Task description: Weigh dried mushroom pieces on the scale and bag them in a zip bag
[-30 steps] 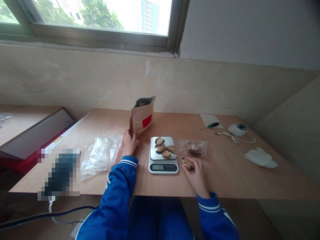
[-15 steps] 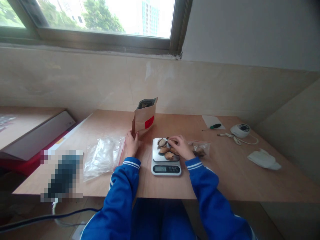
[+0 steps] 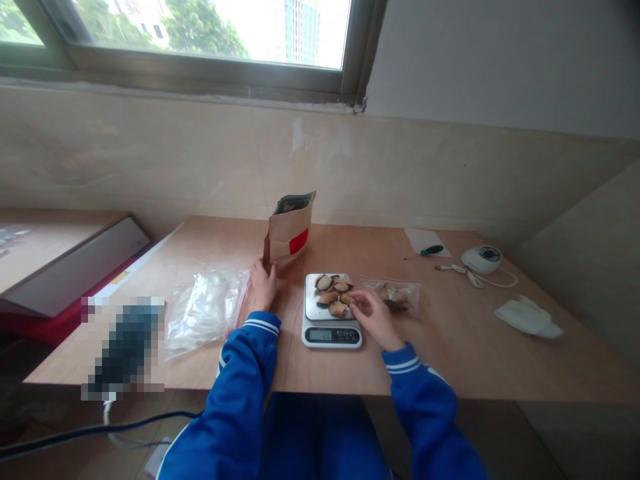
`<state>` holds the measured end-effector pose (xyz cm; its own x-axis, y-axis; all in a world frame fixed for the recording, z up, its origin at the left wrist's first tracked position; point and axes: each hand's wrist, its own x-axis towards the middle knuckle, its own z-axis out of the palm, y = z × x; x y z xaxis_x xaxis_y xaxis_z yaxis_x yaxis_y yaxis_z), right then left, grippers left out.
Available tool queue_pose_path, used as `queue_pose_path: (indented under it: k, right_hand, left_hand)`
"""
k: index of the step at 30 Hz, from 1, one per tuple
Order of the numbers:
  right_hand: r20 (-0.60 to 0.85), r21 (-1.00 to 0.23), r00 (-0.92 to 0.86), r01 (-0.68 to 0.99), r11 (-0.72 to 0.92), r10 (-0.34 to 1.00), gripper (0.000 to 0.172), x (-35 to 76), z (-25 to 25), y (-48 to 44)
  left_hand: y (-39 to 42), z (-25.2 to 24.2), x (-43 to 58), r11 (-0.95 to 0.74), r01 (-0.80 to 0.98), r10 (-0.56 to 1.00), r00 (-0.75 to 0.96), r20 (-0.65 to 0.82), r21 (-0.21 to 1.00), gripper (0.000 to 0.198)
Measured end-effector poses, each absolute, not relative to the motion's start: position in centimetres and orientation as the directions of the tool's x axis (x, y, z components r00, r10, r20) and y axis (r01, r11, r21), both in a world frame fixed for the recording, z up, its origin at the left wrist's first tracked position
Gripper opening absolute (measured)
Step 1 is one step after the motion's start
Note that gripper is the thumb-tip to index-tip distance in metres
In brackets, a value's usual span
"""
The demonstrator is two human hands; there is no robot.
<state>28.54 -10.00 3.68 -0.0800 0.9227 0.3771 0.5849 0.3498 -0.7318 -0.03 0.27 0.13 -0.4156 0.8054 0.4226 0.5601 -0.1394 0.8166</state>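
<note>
A white kitchen scale [image 3: 332,338] stands on the table in front of me, with several brown and pale dried mushroom pieces [image 3: 326,299] on its plate. My right hand [image 3: 375,317] reaches in from the right, thumb and forefinger closed on a dried mushroom at the right edge of the pile. At the lower left corner of an upright brown paper pouch [image 3: 285,233] is my left hand [image 3: 263,283], its fingers closed on the pouch. The pouch gapes at the top and bears a red label. Its contents are mostly hidden.
A clear zip bag with brown pieces [image 3: 400,293] lies right of the scale. Clear plastic bags [image 3: 207,310] lie at left, beside a pixelated dark object [image 3: 127,347]. Farther right are a screwdriver [image 3: 431,251], a white camera [image 3: 480,259] and a crumpled white cloth or tissue [image 3: 527,317].
My right hand has moved from the back of the pile toward me, to its right front edge. A piece now lies at the back right of the plate. My left hand stays at the pouch.
</note>
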Motion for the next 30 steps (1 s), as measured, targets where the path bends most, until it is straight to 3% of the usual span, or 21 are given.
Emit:
queue_pose_path:
  k: [7, 13, 17, 23, 27, 30]
  right_hand:
    - [0.443, -0.675, 0.136, 0.701, 0.23, 0.886, 0.022, 32.1, 1.6, -14.8]
    - [0.486, -0.508, 0.122, 0.845, 0.166, 0.865, 0.023, 33.0, -0.6, -17.4]
    - [0.519, -0.53, 0.175, 0.834, 0.155, 0.836, 0.026, 32.6, -0.1, -17.5]
    - [0.525, -0.58, 0.218, 0.799, 0.159, 0.823, 0.025, 33.1, 0.0, -17.7]
    - [0.542, -0.598, 0.228, 0.781, 0.181, 0.809, 0.023, 33.3, -0.1, -17.6]
    - [0.561, -0.614, 0.251, 0.765, 0.194, 0.789, 0.023, 33.2, 0.1, -17.7]
  left_hand:
    - [0.3, 0.1, 0.0, -0.147, 0.555, 0.802, -0.418, 0.427, 0.819, 0.026]
    - [0.3, 0.1, 0.1, -0.14, 0.561, 0.808, -0.411, 0.422, 0.816, 0.029]
    - [-0.1, 0.6, 0.3, -0.136, 0.571, 0.799, -0.42, 0.431, 0.809, 0.035]
    - [-4.3, 5.0, 1.1, -0.253, 0.602, 0.674, -0.452, 0.584, 0.757, 0.037]
    - [-8.1, 6.6, -0.9, -0.09, 0.745, 0.634, -0.469, 0.615, 0.661, 0.03]
    - [-9.1, 4.9, -3.5, 0.094, 0.769, 0.714, -0.495, 0.496, 0.632, 0.033]
